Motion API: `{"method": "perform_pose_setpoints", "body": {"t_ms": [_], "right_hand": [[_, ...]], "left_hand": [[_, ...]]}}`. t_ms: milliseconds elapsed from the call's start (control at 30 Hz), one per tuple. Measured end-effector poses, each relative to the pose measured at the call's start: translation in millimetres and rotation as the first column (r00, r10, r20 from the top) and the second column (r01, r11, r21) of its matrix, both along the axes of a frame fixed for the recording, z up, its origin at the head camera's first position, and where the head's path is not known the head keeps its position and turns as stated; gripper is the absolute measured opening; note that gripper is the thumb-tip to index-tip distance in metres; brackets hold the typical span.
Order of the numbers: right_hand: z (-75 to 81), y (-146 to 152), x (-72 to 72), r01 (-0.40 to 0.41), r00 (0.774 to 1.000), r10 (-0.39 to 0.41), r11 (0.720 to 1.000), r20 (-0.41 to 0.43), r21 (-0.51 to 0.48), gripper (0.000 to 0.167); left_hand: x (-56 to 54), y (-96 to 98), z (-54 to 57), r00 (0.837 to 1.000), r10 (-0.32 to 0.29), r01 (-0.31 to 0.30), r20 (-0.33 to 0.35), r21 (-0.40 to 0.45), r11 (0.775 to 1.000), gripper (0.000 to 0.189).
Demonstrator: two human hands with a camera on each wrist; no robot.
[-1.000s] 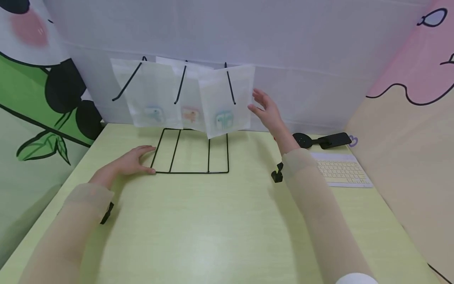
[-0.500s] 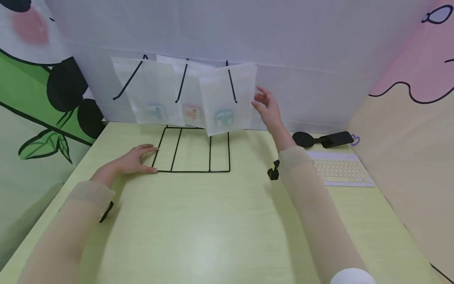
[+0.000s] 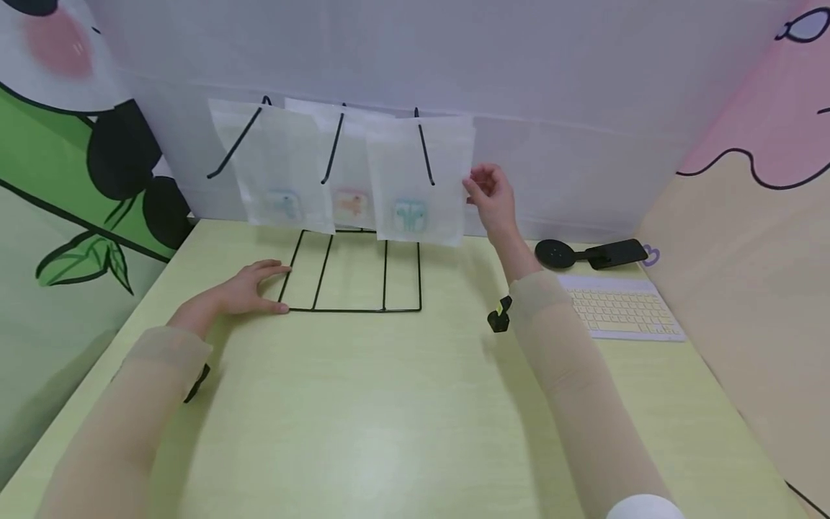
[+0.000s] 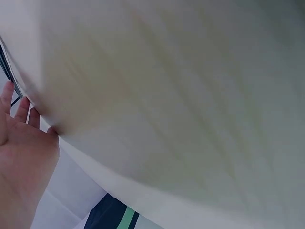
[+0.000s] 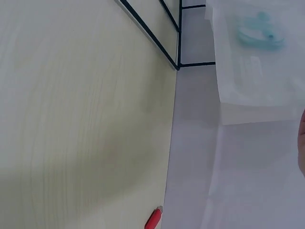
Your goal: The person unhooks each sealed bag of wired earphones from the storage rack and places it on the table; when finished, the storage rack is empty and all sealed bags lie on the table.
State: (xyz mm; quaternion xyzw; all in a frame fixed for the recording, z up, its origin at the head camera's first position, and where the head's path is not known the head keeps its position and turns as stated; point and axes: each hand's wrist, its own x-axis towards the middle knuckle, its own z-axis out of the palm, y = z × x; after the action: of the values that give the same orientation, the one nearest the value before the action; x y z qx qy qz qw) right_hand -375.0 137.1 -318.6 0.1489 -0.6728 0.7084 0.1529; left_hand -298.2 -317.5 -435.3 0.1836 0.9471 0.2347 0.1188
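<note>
A black wire display rack (image 3: 350, 311) stands at the back of the table, its base frame flat and three hooks rising above. From each hook hangs a frosted white bag: the left bag (image 3: 272, 158), the middle bag (image 3: 350, 166) and the right bag (image 3: 447, 209). A pale blue, an orange and a teal item show blurrily through them. My left hand (image 3: 240, 290) rests at the base's left side, thumb and fingers extended against the wire. With thumb and fingertips, my right hand (image 3: 496, 202) pinches the right bag's outer edge; in the right wrist view only part of that hand shows.
At the right lie a white keyboard (image 3: 622, 310) and a black stand-like object (image 3: 609, 254) with a round base. A red-tipped object (image 5: 153, 218) appears near the table's back edge. White cloth (image 3: 551, 86) covers the wall behind the rack.
My right hand has closed onto the right bag's edge, its fingers curling in. That bag has turned from tilted to hanging straighter, its lower edge more level. My left hand stays at the base.
</note>
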Motion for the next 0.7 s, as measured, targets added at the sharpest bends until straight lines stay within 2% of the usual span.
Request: {"method": "perform_pose_setpoints", "body": {"t_ms": [167,433,567,700], "right_hand": [[5.8,-6.0,14.7,0.014,0.998,-0.010,0.999,-0.068,0.052,0.017],[9.3,-8.5,25.2,0.064,0.986,-0.052,0.995,-0.156,0.073,0.027],[10.5,-10.3,35.1,0.117,0.978,-0.085,0.980,-0.189,0.164,0.024],[11.7,-12.6,44.2,0.170,0.949,-0.091,0.955,-0.303,0.244,0.028]], "left_hand": [[-1.5,-0.2,-1.0,1.000,0.008,-0.008,0.014,-0.004,1.000,0.094],[-4.8,-2.5,-2.0,1.000,0.013,-0.013,0.026,0.005,1.000,0.095],[-4.2,-2.2,-0.9,0.999,0.016,-0.016,0.037,0.006,1.000,0.095],[-4.2,-2.5,-1.0,0.999,0.015,-0.015,0.037,0.004,1.000,0.095]]}}
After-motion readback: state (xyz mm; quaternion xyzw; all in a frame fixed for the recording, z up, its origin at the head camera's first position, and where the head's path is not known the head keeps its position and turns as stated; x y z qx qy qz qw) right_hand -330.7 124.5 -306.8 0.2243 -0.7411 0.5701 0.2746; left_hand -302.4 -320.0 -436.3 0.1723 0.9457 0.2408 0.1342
